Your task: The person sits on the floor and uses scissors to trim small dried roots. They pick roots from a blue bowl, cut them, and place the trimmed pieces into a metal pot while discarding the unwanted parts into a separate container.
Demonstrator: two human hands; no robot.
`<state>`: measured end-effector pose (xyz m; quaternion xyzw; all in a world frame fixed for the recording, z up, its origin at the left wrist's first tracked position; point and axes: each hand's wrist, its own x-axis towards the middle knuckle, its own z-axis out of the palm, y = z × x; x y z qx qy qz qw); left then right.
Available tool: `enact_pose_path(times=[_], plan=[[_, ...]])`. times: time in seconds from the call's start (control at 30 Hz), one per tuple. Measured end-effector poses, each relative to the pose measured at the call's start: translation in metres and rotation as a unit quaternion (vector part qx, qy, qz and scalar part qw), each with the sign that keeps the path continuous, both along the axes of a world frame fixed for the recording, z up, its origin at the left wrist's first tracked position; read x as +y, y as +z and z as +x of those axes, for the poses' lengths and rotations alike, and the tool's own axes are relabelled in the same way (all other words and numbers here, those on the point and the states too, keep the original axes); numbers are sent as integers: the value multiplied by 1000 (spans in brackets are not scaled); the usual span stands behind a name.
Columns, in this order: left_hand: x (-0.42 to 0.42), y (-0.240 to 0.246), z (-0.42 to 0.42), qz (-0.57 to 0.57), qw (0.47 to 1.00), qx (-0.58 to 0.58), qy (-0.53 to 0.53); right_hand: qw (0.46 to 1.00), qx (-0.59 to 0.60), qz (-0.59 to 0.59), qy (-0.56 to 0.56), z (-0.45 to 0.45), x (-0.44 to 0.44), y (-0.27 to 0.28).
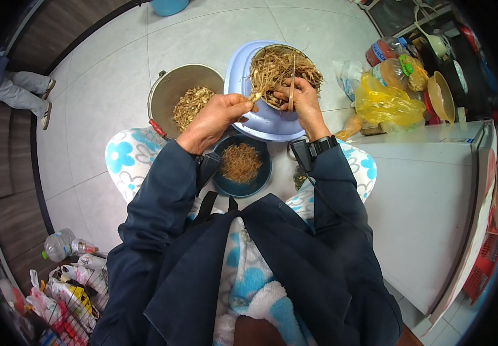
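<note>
My left hand pinches a pale root piece with stringy rootlets. My right hand grips a slim cutting tool with a tan handle; its narrow blade points away from me, and whether it is scissors or a knife is unclear. Both hands are over the near rim of a round container heaped with rooty plant pieces. That container rests on a lavender plastic basin or stool. Left of it, a metal pail holds pale trimmed pieces. A dark blue basin between my legs contains brown root fibres.
At right stands a white cabinet-like appliance, with a yellow plastic bag and plastic bottles beyond it. Another person's legs are at far left. A wire rack with plastic bags is at lower left.
</note>
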<state>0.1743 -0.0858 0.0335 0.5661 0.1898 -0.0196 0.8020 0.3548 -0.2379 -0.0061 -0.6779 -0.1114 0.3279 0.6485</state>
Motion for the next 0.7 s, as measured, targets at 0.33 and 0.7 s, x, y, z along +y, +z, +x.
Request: enact_pose_path(times=[0.33, 0.7], plan=[[-23, -56, -71, 25, 992, 99, 69, 978, 93, -107, 156, -78, -74, 50], [-26, -88, -86, -8, 994, 101, -40, 950, 54, -157, 265, -127, -78, -2]])
